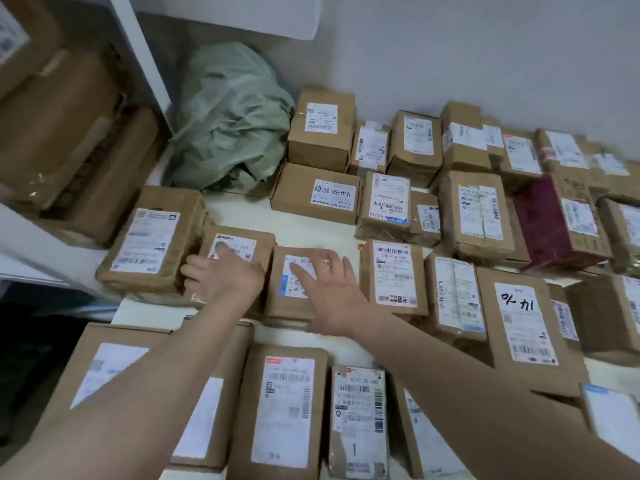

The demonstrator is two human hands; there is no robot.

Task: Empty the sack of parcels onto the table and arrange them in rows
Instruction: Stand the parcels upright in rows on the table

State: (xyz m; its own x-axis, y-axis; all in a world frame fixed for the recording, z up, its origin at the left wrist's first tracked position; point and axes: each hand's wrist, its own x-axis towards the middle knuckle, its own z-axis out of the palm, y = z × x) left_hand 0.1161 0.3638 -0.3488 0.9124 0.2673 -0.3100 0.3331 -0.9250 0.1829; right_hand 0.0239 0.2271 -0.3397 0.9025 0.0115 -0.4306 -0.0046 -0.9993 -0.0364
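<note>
At centre frame, in the third row out from the wall, the left hand (221, 275) lies on a small brown parcel (242, 242), fingers straight across its white label, thumb along the parcel's left edge, nothing pinched. Just right of it, the right hand (329, 285) rests palm-down on the neighbouring parcel (278, 299), fingers spread and straight over the label. These two parcels sit side by side; whether their edges touch cannot be told. A larger wrapped parcel (149, 240) sits against the small one's left side. The same row carries on rightward, including a box with a handwritten label (519, 323). The other parcels (322, 129) lie label-up in four rough rows across the white table (239, 209), from the wall down to the bottom edge of the frame. The near row includes a silvery packet marked "1" (356, 420). A dark red box (540, 223) sits in the second row at right. The sack (232, 123), pale green, lies crumpled and slack on the table at upper left-centre, against the wall and just left of the back row. Large brown cartons (69, 133) are stacked at far upper left, beyond the table
</note>
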